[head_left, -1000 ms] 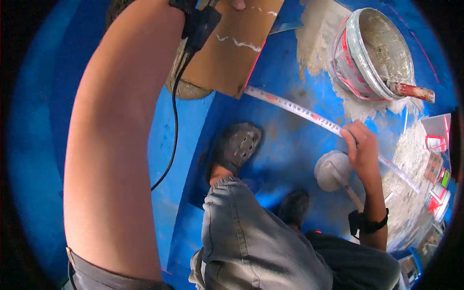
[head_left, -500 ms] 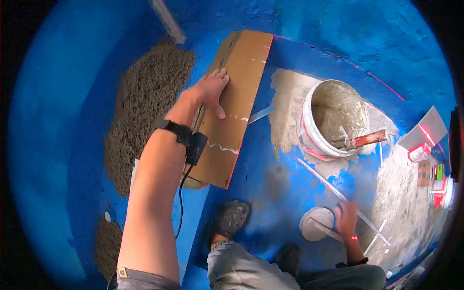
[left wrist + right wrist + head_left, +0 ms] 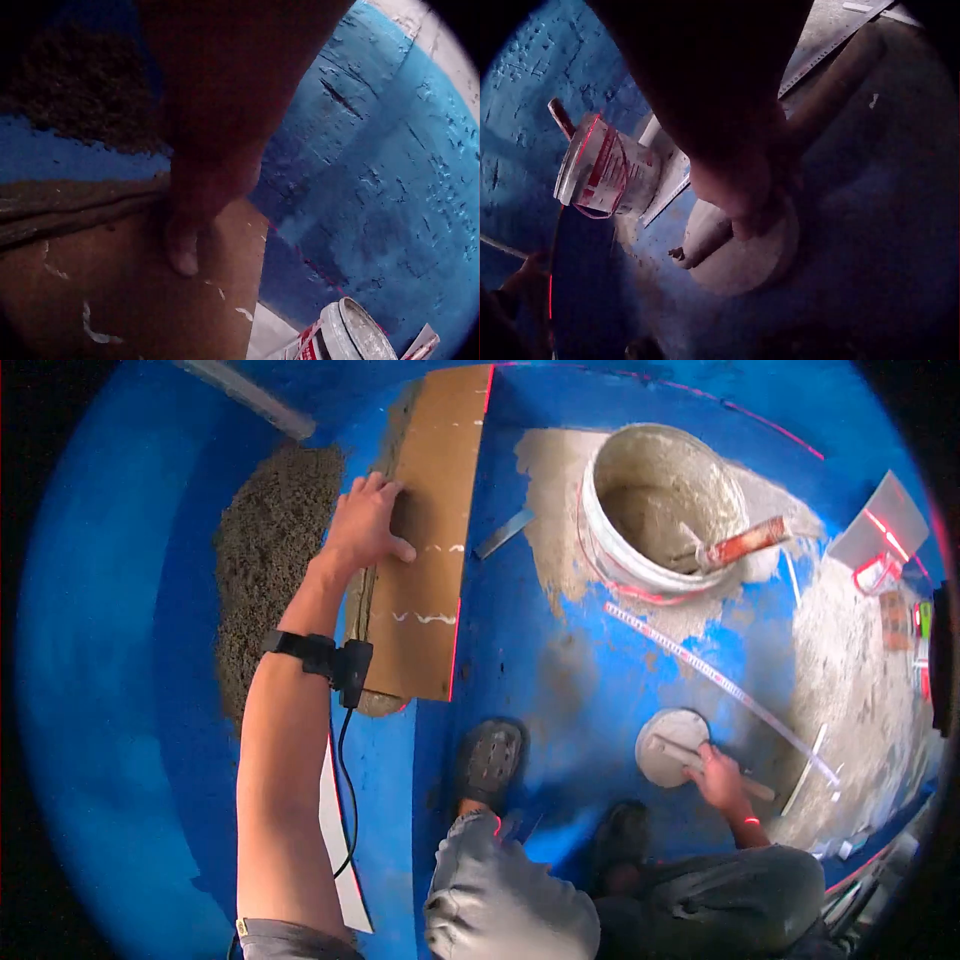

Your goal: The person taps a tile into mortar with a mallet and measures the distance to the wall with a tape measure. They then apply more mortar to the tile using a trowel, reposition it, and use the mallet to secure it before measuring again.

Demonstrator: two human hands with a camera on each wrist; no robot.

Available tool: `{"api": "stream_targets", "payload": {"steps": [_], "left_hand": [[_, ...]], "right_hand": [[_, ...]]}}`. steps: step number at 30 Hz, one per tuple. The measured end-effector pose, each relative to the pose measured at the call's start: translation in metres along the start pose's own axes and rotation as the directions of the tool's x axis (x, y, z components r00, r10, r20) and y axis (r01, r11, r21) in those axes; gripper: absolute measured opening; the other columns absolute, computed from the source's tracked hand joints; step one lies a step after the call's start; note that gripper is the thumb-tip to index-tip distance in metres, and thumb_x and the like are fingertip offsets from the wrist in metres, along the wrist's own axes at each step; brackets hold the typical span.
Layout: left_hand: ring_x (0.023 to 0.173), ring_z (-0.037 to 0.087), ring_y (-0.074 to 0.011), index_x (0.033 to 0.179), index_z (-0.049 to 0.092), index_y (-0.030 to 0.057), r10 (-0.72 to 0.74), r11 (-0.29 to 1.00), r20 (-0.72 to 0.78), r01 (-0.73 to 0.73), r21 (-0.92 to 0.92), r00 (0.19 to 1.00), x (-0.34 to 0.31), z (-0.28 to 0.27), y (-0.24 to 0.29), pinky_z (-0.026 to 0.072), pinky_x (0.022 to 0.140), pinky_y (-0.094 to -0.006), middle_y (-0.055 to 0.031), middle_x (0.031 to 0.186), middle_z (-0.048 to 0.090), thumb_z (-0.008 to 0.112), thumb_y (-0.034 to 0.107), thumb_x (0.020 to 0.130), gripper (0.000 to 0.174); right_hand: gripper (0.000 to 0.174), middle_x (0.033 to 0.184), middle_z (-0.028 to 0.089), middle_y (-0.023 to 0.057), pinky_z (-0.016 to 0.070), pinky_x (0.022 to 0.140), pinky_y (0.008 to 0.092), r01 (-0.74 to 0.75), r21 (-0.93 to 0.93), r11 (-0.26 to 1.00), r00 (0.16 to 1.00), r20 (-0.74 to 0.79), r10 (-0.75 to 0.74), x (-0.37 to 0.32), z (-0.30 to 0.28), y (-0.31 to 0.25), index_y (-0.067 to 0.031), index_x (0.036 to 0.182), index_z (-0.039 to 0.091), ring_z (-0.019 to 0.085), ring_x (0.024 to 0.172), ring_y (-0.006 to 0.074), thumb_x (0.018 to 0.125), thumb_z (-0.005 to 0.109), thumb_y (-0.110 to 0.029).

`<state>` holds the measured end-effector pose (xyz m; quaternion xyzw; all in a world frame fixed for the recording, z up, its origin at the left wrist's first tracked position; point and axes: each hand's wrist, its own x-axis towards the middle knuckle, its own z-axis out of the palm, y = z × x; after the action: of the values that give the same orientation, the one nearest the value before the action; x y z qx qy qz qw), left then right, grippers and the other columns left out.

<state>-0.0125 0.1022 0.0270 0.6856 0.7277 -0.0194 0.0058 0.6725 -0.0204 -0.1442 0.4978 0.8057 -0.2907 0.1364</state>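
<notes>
My left hand [image 3: 362,525] rests with fingers spread at the left edge of a long brown tile [image 3: 430,580] marked with white squiggles. Its thumb lies on the tile's face, as the left wrist view also shows. Grey mortar [image 3: 82,214] runs along that edge under the tile. Lower right in the head view, my right hand [image 3: 718,775] grips the handle of a mallet [image 3: 672,732] with a round pale head, which lies on the blue floor. Past the mallet, a measuring strip [image 3: 715,678] with printed marks lies slantwise on the floor.
A mortar-caked bucket [image 3: 600,530] holds a tool with a worn red handle [image 3: 750,542]. Dark loose mortar [image 3: 270,550] is heaped left of the tile. A metal strip [image 3: 504,533] lies beside the tile, and a thin red line crosses the blue wall.
My right hand has let go of the measuring strip, which now lies on the floor, and has moved to the mallet's handle. The left hand stays on the tile as the head view shifts.
</notes>
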Motion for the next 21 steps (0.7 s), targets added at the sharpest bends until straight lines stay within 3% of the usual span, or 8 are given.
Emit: {"api": "stream_targets", "payload": {"steps": [3, 5, 8, 11, 12, 14, 20, 21], "left_hand": [[0.131, 0.054, -0.0381, 0.136, 0.064, 0.0007, -0.027, 0.999, 0.104, 0.03, -0.026, 0.994, -0.003, -0.005, 0.006, 0.0483, 0.107, -0.0475, -0.0159, 0.135, 0.063, 0.098, 0.022, 0.053, 0.092], [0.126, 0.058, -0.0384, 0.131, 0.068, -0.0015, 0.024, 0.992, 0.028, -0.02, -0.122, 0.999, -0.013, -0.005, 0.005, 0.0494, 0.107, -0.0465, -0.0182, 0.128, 0.067, 0.097, 0.021, 0.056, 0.083], [0.131, 0.057, -0.0428, 0.136, 0.063, -0.0037, -0.034, 0.992, 0.022, 0.037, -0.124, 0.999, -0.037, -0.005, 0.007, 0.0458, 0.113, -0.0492, -0.0234, 0.137, 0.063, 0.095, 0.022, 0.066, 0.081], [0.137, 0.053, -0.0429, 0.139, 0.06, -0.0055, 0.066, 0.983, 0.044, -0.057, -0.177, 0.997, -0.068, -0.001, 0.001, 0.0432, 0.117, -0.0477, -0.0264, 0.145, 0.059, 0.094, 0.023, 0.07, 0.082], [0.137, 0.053, -0.0429, 0.139, 0.06, -0.0055, 0.069, 0.984, 0.038, -0.061, -0.168, 0.997, -0.078, -0.004, 0.006, 0.0432, 0.117, -0.0477, -0.0264, 0.145, 0.059, 0.094, 0.023, 0.07, 0.082], [0.143, 0.049, -0.0422, 0.144, 0.056, -0.0085, -0.016, 0.975, 0.305, 0.083, -0.208, 0.952, -0.082, -0.025, 0.035, 0.0406, 0.12, -0.0459, -0.0285, 0.152, 0.053, 0.094, 0.024, 0.068, 0.091], [0.15, 0.042, -0.041, 0.148, 0.049, -0.0116, 0.002, 0.977, 0.215, 0.044, -0.209, 0.977, -0.093, 0.001, 0.025, 0.0356, 0.125, -0.043, -0.0298, 0.16, 0.043, 0.096, 0.022, 0.063, 0.103], [0.149, 0.043, -0.0413, 0.146, 0.052, -0.0106, -0.02, 0.977, 0.19, 0.059, -0.204, 0.982, -0.094, 0.002, 0.027, 0.0367, 0.124, -0.0432, -0.0313, 0.159, 0.043, 0.096, 0.02, 0.061, 0.1]], "right_hand": [[0.045, 0.106, 0.069, 0.0256, 0.0541, 0.083, 0.0573, -0.023, 0.01, 1.0, 0.999, -0.027, 0.024, 0.001, -0.001, -0.003, -0.0015, 0.112, 0.055, 0.068, 0.098, 0.0485, 0.087, 0.082, -0.028], [0.046, 0.109, 0.069, 0.025, 0.0537, 0.084, 0.0568, -0.028, 0.033, 0.999, 0.998, -0.051, 0.03, -0.001, -0.002, -0.005, -0.0016, 0.111, 0.054, 0.068, 0.1, 0.0476, 0.086, 0.082, -0.028], [0.046, 0.11, 0.069, 0.0252, 0.0536, 0.084, 0.0563, -0.042, 0.032, 0.999, 0.997, -0.058, 0.044, -0.002, -0.001, -0.002, -0.0016, 0.111, 0.054, 0.068, 0.1, 0.0475, 0.085, 0.083, -0.027], [0.048, 0.11, 0.069, 0.0263, 0.0532, 0.085, 0.0566, -0.051, 0.061, 0.997, 0.998, -0.035, 0.053, -0.008, -0.009, 0.0, -0.0008, 0.113, 0.054, 0.068, 0.099, 0.0486, 0.086, 0.082, -0.028], [0.049, 0.111, 0.069, 0.0265, 0.053, 0.085, 0.0567, -0.048, 0.066, 0.997, 0.998, -0.036, 0.051, -0.007, -0.011, 0.001, -0.0004, 0.115, 0.054, 0.068, 0.098, 0.049, 0.087, 0.082, -0.03], [0.05, 0.107, 0.07, 0.0269, 0.0523, 0.086, 0.0568, -0.046, 0.027, 0.999, 0.998, -0.047, 0.047, -0.008, -0.008, 0.016, 0.0, 0.116, 0.056, 0.068, 0.097, 0.0491, 0.089, 0.079, -0.035], [0.047, 0.099, 0.072, 0.0278, 0.0505, 0.087, 0.0584, -0.001, 0.025, 1.0, 0.993, 0.119, -0.002, -0.014, -0.051, -0.009, 0.0008, 0.105, 0.066, 0.068, 0.094, 0.05, 0.092, 0.076, -0.043], [0.046, 0.094, 0.072, 0.0274, 0.0517, 0.084, 0.0567, 0.021, 0.126, 0.992, 0.995, 0.097, -0.033, -0.017, -0.072, -0.031, 0.001, 0.103, 0.066, 0.068, 0.09, 0.0499, 0.092, 0.077, -0.042]]}}
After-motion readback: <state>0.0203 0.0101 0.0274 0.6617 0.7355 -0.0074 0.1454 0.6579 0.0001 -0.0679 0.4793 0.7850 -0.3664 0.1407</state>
